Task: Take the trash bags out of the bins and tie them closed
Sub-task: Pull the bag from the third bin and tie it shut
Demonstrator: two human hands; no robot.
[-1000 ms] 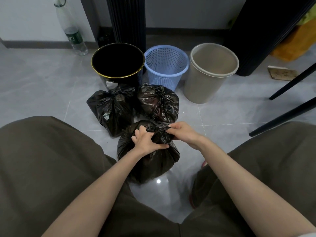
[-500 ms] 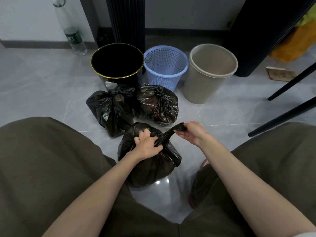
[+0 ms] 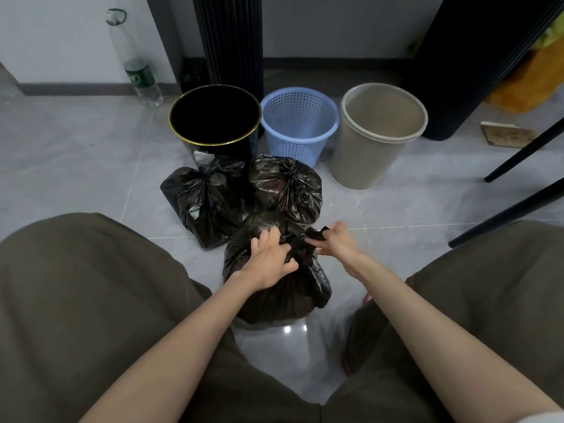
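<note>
grey tile floor, white wall, dark skirting, trash bag

Near black trash bag and two tied black trash bags made of thin, crinkled, glossy plastic film, round black bin finished glossy with gold-coloured rim, blue lattice basket moulded in smooth plastic, beige bin matt-surfaced, grey floor tiles polished and reflective
</note>
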